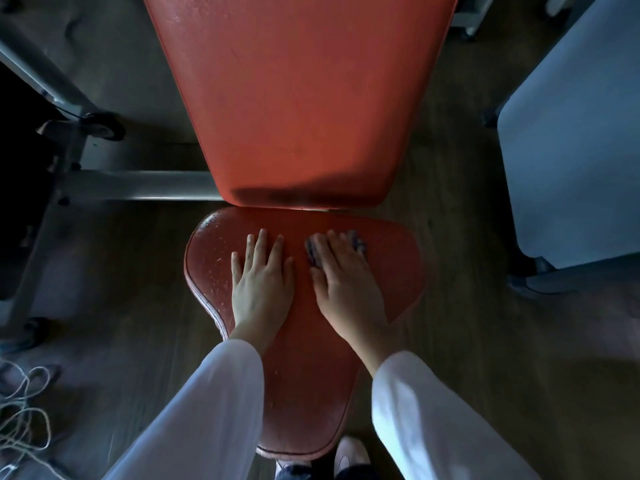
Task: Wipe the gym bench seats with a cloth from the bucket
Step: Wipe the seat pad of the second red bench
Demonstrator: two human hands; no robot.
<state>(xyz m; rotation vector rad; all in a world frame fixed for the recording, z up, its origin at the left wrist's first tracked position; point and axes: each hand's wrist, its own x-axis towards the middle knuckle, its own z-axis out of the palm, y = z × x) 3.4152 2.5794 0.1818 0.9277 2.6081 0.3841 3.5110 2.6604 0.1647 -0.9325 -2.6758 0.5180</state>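
A red padded gym bench fills the middle of the view: a worn seat pad [391,258] close to me and a long back pad [298,98] beyond it. My left hand [261,282] lies flat on the seat's left half, fingers spread, holding nothing. My right hand [346,282] presses flat on a small dark bluish cloth [356,242], whose edges show past the fingertips near the seat's far edge. No bucket is in view.
A grey metal frame with a small wheel [100,128] and a crossbar [138,185] stands at the left. A blue padded bench [571,150] is at the right. Loose white cord [20,410] lies on the dark wooden floor at bottom left. My shoes [349,452] show below the seat.
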